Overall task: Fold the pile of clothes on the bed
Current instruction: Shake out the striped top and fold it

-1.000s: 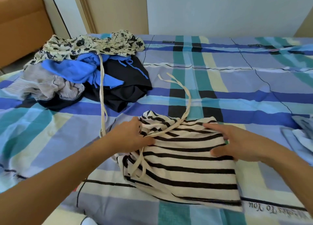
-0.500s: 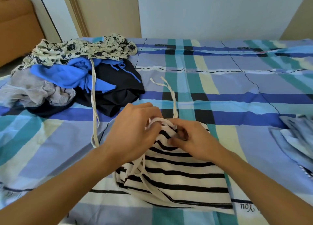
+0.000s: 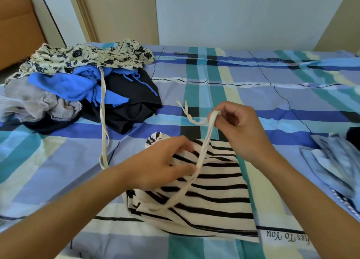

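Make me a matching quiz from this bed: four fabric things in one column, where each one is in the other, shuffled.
1 striped top
2 floral garment
3 cream strap
4 pale blue clothes

A pinched in the right hand
B far left of the bed
C right edge of the bed
D lying flat, near middle

Pairs: 1-D, 2-B, 3-A, 4-C

The striped top (image 3: 214, 190) is soft, matt knit cloth, and its cream tie (image 3: 202, 153) is flat, dull woven tape; the bed sheet (image 3: 253, 95) under it looks smooth, matt cotton. Beyond the striped top to its left lie thin crinkled floral cloth (image 3: 87, 58), fleecy blue knit (image 3: 68, 85), smooth black fabric (image 3: 132, 106) and ribbed grey cloth (image 3: 29, 102).
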Demonstrator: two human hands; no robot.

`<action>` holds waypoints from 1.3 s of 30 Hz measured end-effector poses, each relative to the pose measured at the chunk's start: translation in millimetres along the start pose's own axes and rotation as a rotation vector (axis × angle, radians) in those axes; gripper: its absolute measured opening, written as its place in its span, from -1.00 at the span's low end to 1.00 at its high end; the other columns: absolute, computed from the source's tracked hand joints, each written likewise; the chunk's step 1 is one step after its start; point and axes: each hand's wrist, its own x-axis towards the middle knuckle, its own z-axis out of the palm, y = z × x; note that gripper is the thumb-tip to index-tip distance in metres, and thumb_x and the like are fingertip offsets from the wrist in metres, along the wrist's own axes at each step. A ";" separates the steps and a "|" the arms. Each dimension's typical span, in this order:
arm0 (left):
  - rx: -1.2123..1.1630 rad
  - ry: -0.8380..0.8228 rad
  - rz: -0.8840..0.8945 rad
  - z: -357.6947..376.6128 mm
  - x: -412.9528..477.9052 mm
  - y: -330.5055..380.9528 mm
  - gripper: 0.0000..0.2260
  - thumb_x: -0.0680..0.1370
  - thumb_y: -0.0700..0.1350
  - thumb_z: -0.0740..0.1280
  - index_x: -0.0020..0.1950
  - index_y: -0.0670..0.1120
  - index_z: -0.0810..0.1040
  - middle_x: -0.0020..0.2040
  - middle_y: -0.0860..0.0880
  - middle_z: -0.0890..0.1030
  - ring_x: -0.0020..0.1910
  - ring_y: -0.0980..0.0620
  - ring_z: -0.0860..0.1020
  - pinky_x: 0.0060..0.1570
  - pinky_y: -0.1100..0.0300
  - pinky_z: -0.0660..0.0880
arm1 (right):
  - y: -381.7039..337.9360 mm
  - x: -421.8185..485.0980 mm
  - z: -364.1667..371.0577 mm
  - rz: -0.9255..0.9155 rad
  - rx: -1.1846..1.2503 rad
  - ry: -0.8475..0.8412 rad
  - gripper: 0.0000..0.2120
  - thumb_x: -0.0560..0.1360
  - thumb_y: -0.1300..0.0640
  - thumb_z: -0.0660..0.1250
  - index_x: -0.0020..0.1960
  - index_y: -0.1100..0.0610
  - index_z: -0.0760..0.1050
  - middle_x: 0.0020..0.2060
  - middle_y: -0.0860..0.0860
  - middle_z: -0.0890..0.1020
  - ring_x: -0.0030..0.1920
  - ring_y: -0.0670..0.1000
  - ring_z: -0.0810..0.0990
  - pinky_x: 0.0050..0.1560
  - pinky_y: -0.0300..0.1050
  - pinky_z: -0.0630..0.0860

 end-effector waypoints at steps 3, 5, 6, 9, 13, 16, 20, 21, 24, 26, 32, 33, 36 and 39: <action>0.363 0.091 -0.073 10.3 -1.8 -12.7 -0.33 0.45 0.25 0.40 0.48 0.12 0.25 0.33 0.18 0.40 0.31 0.15 0.40 0.31 0.18 0.39 | -17.3 -2.1 -3.4 -0.014 0.149 0.006 -0.87 0.49 0.08 0.32 -0.22 0.04 0.60 -0.36 0.12 0.54 -0.32 0.12 0.42 -0.26 -0.07 0.41; 0.081 0.147 0.018 6.9 5.4 -10.0 -0.29 0.44 0.22 0.41 0.52 0.18 0.19 0.38 0.22 0.38 0.35 0.16 0.39 0.33 0.09 0.41 | -27.9 -3.4 -7.9 0.025 0.295 -0.059 -0.82 0.48 0.17 0.26 -0.24 0.06 0.59 -0.42 0.02 0.49 -0.36 -0.03 0.38 -0.27 -0.24 0.39; -0.086 0.175 0.071 7.0 14.2 -1.4 -0.36 0.47 0.15 0.36 0.52 0.18 0.22 0.41 0.21 0.40 0.37 0.12 0.41 0.32 0.02 0.43 | -33.8 -4.9 -8.9 0.045 0.349 -0.123 -0.80 0.47 0.19 0.25 -0.25 0.06 0.60 -0.40 0.05 0.50 -0.35 -0.05 0.40 -0.26 -0.25 0.41; -0.575 0.140 0.235 11.0 5.5 19.1 -0.55 0.65 0.01 0.10 0.50 -0.14 0.34 0.42 -0.18 0.48 0.40 -0.14 0.43 0.26 0.01 0.48 | -44.7 -9.1 -8.9 0.073 0.511 -0.254 -0.78 0.46 0.24 0.26 -0.25 0.05 0.63 -0.31 0.10 0.57 -0.31 -0.03 0.50 -0.26 -0.24 0.47; -0.507 -0.109 0.128 16.2 -4.9 42.7 -0.51 0.59 0.20 0.11 0.24 -0.14 0.55 0.04 -0.04 0.68 0.23 -0.02 0.60 0.37 0.03 0.35 | -40.7 -6.8 -20.2 0.096 0.797 -0.140 -0.81 0.47 0.27 0.19 -0.20 0.15 0.56 -0.31 0.04 0.56 -0.28 0.02 0.48 -0.24 -0.17 0.42; -0.492 -0.144 0.174 13.8 1.9 30.0 -0.77 0.59 -0.06 0.32 0.06 -0.24 0.53 -0.31 -0.02 0.55 -0.24 -0.10 0.65 -0.03 0.14 0.52 | -27.0 -2.0 -40.4 0.174 0.903 0.038 -0.83 0.49 0.25 0.19 -0.18 0.16 0.53 -0.34 0.03 0.53 -0.30 -0.02 0.48 -0.19 -0.16 0.42; -0.846 -0.137 0.142 2.3 7.3 32.6 -0.75 0.60 -0.01 0.20 -0.06 -0.16 0.54 -0.40 -0.05 0.32 -0.48 0.02 0.32 -0.29 0.13 0.42 | 1.6 -2.9 -54.9 0.464 0.261 0.071 -0.83 0.54 0.23 0.25 -0.14 0.24 0.59 -0.36 0.07 0.49 -0.32 -0.01 0.42 -0.18 -0.08 0.38; -0.937 -0.175 0.136 -3.3 8.7 32.5 -0.72 0.60 0.03 0.16 -0.05 -0.15 0.54 -0.39 -0.05 0.30 -0.47 0.03 0.28 -0.31 0.14 0.40 | 7.7 -6.4 -53.8 0.493 0.049 -0.031 -0.83 0.53 0.19 0.29 -0.13 0.26 0.60 -0.35 0.08 0.50 -0.31 0.00 0.43 -0.18 -0.08 0.37; -0.915 -0.214 0.058 -11.3 12.9 27.5 -0.65 0.63 0.07 0.12 -0.05 -0.17 0.53 -0.36 -0.07 0.33 -0.42 0.01 0.30 -0.36 0.17 0.39 | 14.0 -20.1 -32.1 0.462 -0.339 -0.467 -0.84 0.55 0.06 0.36 -0.14 0.10 0.65 -0.32 0.03 0.59 -0.29 -0.04 0.52 -0.20 -0.12 0.42; -0.497 -0.028 -0.005 -4.9 18.9 13.4 -0.67 0.68 0.01 0.14 -0.11 -0.17 0.53 -0.36 -0.05 0.39 -0.40 0.03 0.35 -0.35 0.14 0.40 | 16.4 -27.5 -13.9 0.433 -0.407 -0.614 -0.91 0.54 0.07 0.37 -0.07 0.03 0.65 -0.28 -0.03 0.63 -0.29 -0.08 0.55 -0.24 -0.20 0.45; 0.504 0.192 0.062 18.9 13.0 -14.0 -0.75 0.66 0.06 0.12 -0.17 0.08 0.44 -0.18 0.11 0.55 -0.17 0.09 0.51 -0.15 0.07 0.47 | 27.0 -34.2 3.9 0.358 -0.474 -0.551 -0.60 0.54 0.30 0.33 0.24 -0.11 0.44 0.02 -0.09 0.60 -0.08 -0.09 0.60 -0.06 -0.19 0.60; 0.455 0.239 0.064 15.9 11.4 -11.8 -0.78 0.65 0.06 0.14 -0.13 0.09 0.49 -0.16 0.13 0.56 -0.16 0.12 0.51 -0.15 0.09 0.48 | 26.9 -34.1 3.3 0.347 -0.474 -0.541 -0.55 0.53 0.36 0.30 0.26 -0.10 0.43 0.06 -0.10 0.58 -0.04 -0.10 0.59 -0.03 -0.21 0.60; 0.310 0.451 0.007 -11.5 15.5 -20.3 -0.78 0.61 0.07 0.17 -0.02 0.06 0.59 -0.15 0.12 0.61 -0.14 0.10 0.56 -0.12 0.04 0.53 | 24.7 -34.9 3.0 0.323 -0.473 -0.485 -0.45 0.50 0.45 0.26 0.24 -0.15 0.41 0.16 -0.14 0.50 0.09 -0.13 0.55 -0.02 -0.29 0.55; 0.355 0.611 -0.251 -52.4 23.2 -67.5 -0.82 0.57 0.05 0.20 -0.05 0.01 0.54 -0.10 0.01 0.59 -0.05 -0.10 0.57 -0.05 -0.05 0.53 | 26.3 -35.5 7.5 0.278 -0.420 -0.351 -0.47 0.51 0.40 0.32 0.19 -0.21 0.37 0.17 -0.17 0.47 0.07 -0.19 0.54 -0.05 -0.33 0.50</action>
